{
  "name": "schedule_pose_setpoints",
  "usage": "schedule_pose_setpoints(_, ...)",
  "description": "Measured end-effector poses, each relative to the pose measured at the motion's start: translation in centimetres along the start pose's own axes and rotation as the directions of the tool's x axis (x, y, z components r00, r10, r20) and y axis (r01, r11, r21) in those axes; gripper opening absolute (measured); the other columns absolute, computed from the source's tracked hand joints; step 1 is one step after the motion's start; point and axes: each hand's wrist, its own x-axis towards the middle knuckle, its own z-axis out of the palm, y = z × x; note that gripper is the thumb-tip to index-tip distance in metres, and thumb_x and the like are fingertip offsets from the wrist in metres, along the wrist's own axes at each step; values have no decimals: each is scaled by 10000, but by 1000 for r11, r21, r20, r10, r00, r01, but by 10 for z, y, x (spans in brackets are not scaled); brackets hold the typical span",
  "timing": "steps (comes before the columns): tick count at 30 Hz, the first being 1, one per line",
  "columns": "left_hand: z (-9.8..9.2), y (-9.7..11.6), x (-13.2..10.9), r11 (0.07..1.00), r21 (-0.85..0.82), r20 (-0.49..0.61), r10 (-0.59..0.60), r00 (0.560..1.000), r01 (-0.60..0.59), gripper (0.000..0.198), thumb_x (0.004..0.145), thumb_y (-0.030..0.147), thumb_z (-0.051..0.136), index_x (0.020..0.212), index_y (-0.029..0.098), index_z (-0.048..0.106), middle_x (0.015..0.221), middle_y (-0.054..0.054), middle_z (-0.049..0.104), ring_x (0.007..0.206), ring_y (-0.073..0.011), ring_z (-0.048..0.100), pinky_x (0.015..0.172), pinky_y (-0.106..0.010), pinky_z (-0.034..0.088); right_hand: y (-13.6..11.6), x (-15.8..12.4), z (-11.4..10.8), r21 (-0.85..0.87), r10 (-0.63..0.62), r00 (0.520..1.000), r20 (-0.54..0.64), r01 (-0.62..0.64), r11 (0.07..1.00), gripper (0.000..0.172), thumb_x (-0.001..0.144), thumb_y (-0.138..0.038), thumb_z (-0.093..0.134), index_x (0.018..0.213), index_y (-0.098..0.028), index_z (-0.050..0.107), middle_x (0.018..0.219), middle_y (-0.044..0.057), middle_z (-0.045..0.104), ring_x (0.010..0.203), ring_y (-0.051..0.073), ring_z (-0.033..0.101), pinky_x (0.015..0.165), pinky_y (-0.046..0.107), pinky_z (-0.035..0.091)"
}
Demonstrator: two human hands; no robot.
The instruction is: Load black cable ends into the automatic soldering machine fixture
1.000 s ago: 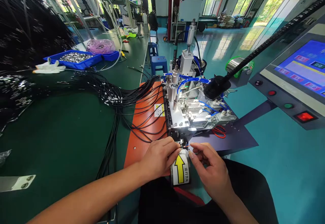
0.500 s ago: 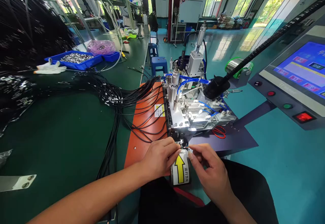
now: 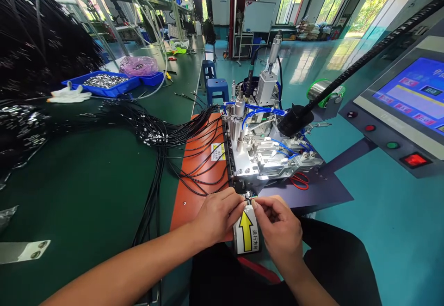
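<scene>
My left hand [image 3: 220,216] is closed, thumb and forefinger pinching the end of a thin black cable [image 3: 247,198]. My right hand [image 3: 280,225] pinches at the same cable end from the other side, fingertips almost meeting those of the left. The fine wires there are mostly covered by my fingers. Both hands hover over a roller-like part [image 3: 247,241] with a yellow arrow label, at the front of a metal machine [image 3: 267,153]. Other black cables [image 3: 199,176] run across an orange plate [image 3: 201,158] into the machine's left edge.
A control panel [image 3: 409,125] with a screen stands at the right. Red-handled scissors [image 3: 299,181] lie beside the machine. On the green table [image 3: 86,190] are a blue tray [image 3: 72,83] of small metal parts, white gloves [image 3: 69,94] and a cable bundle [image 3: 152,132]. A lamp [image 3: 294,120] hangs over the machine.
My right hand has moved left, bringing its fingertips closer to my left ones at the cable end. My left hand has stayed nearly in place.
</scene>
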Motion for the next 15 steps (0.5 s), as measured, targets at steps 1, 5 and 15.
schedule_pose_setpoints(1,0,0,0,1000,-8,-6,-3,1000,3,230,980,257,468,817,172,606,724,-3,531,665,-114,506,589,-234,368,1,-1,3,-16,-18,1000,-17,18,1000,172,886,-360,621,862,-212,706,772,31,619,653,164,574,604,279,478)
schedule_pose_setpoints(5,2,-2,-1,1000,-23,-40,-7,999,6,231,976,249,478,781,171,577,704,5,516,655,-109,490,574,-233,344,4,-3,15,-76,-78,994,-79,72,995,152,889,-328,615,847,-204,692,746,17,603,638,151,557,603,269,460)
schedule_pose_setpoints(15,1,0,-2,997,40,-1,69,998,-69,240,991,254,428,824,176,582,717,-15,524,661,-130,478,588,-250,351,11,7,-6,95,65,993,97,-74,993,291,850,-486,646,861,-197,681,672,5,580,590,152,519,545,260,425)
